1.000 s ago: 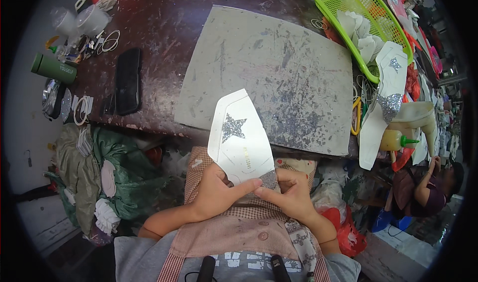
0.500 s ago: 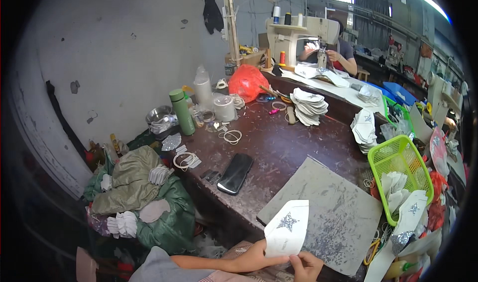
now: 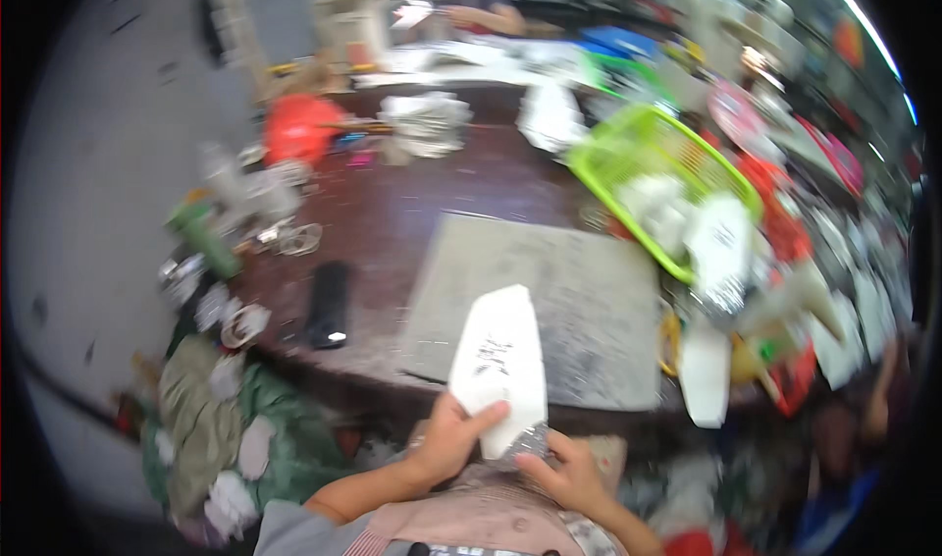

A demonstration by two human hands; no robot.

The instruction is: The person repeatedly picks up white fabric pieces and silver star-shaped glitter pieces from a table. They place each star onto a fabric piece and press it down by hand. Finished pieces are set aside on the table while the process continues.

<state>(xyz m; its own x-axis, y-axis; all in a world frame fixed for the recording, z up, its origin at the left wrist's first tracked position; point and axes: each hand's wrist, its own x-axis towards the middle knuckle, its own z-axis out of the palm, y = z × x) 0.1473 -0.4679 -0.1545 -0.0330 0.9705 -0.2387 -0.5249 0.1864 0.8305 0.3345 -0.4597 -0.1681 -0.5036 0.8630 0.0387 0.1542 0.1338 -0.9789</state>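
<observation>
My left hand (image 3: 446,441) has its fingers and thumb closed on the left edge of a white shoe-upper piece (image 3: 500,345) with dark marks on its face. The right hand (image 3: 566,471) pinches the lower corner, where a silver glittery patch (image 3: 528,442) shows. Held tilted, the piece overlaps the near part of a grey board (image 3: 589,306) on the dark table (image 3: 383,198). Motion blur hides the finer marks on the piece. A similar white piece with a glittery part (image 3: 721,237) lies against the near side of a lime-green basket (image 3: 610,176).
Stacks of white pieces (image 3: 427,124) stand at the far side. A black phone (image 3: 328,306), a green bottle (image 3: 204,240) and a red plastic bag (image 3: 302,129) sit on the left. Yellow-handled scissors (image 3: 670,340) lie right of the board. A co-worker's arm (image 3: 491,16) shows beyond the table.
My view has swung to the right. The piece has turned in my hands, with its glittery patch now showing at the lower end, and my right hand has moved to that end.
</observation>
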